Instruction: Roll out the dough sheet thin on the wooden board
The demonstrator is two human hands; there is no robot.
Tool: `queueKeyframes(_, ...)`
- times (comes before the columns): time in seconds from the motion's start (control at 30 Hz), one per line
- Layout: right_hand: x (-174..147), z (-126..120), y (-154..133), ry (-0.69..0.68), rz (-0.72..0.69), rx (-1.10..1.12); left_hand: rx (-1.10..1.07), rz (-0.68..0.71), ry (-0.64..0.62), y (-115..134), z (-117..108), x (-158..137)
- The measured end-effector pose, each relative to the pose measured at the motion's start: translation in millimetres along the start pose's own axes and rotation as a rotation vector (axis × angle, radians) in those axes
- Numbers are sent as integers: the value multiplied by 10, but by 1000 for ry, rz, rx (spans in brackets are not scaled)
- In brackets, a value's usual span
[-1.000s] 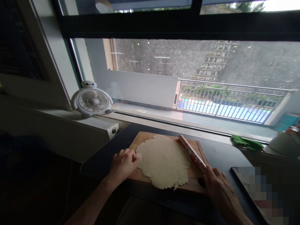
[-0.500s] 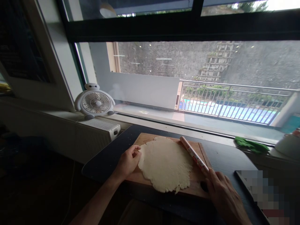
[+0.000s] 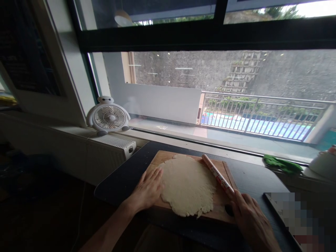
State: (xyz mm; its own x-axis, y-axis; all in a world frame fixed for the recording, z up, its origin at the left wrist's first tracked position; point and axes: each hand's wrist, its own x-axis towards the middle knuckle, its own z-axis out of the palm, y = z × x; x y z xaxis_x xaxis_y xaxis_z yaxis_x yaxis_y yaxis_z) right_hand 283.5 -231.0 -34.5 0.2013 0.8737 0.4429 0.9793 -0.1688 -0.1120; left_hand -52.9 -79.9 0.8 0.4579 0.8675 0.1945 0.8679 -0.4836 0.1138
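A wide, flat sheet of dough (image 3: 187, 185) with ragged edges covers most of a wooden cutting board (image 3: 164, 155). My left hand (image 3: 149, 187) lies flat with fingers stretched out along the dough's left edge, its fingertips at the dough. On the right, my right hand (image 3: 248, 210) is closed around the near end of a rolling pin (image 3: 217, 175) with red printing on it. The pin slants along the dough's right side. Below it, a dark handle hole (image 3: 229, 210) shows in the board.
The board rests on a dark table (image 3: 126, 175) by a window. On the left stand a white fan (image 3: 111, 117) and a radiator (image 3: 115, 152). A green cloth (image 3: 282, 163) lies on the sill at right, near a white container (image 3: 324, 164). A dark-edged, pixelated object (image 3: 283, 217) sits at lower right.
My left hand has gone from curled fingers at the dough's left edge to fingers laid out flat there. My right hand and the rolling pin stay about the same. The view has shifted slightly.
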Motion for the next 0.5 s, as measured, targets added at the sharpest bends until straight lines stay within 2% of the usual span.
queueKeyframes(0.07, 9, -4, 42, 2, -6, 23, -27, -11, -82, -15, 45, 1)
queueKeyframes(0.13, 41, -42, 43, 2, -11, 60, -17, -60, -61, 20, 9, 45)
queueKeyframes(0.23, 136, -139, -138, -6, -22, 133, 12, -68, 107, 189, -153, 248)
queueKeyframes(0.3, 219, -189, -383, -35, -64, 188, 6, 6, 204, 342, -237, 472)
queueKeyframes(0.33, 260, -202, -522, -58, -93, 217, -12, 45, 191, 415, -246, 602)
queueKeyframes(0.4, 326, -201, -781, -90, -131, 253, -64, 95, 59, 533, -187, 878)
queueKeyframes(0.5, 350, -178, -997, -89, -101, 252, -121, 106, -129, 662, 21, 1272)
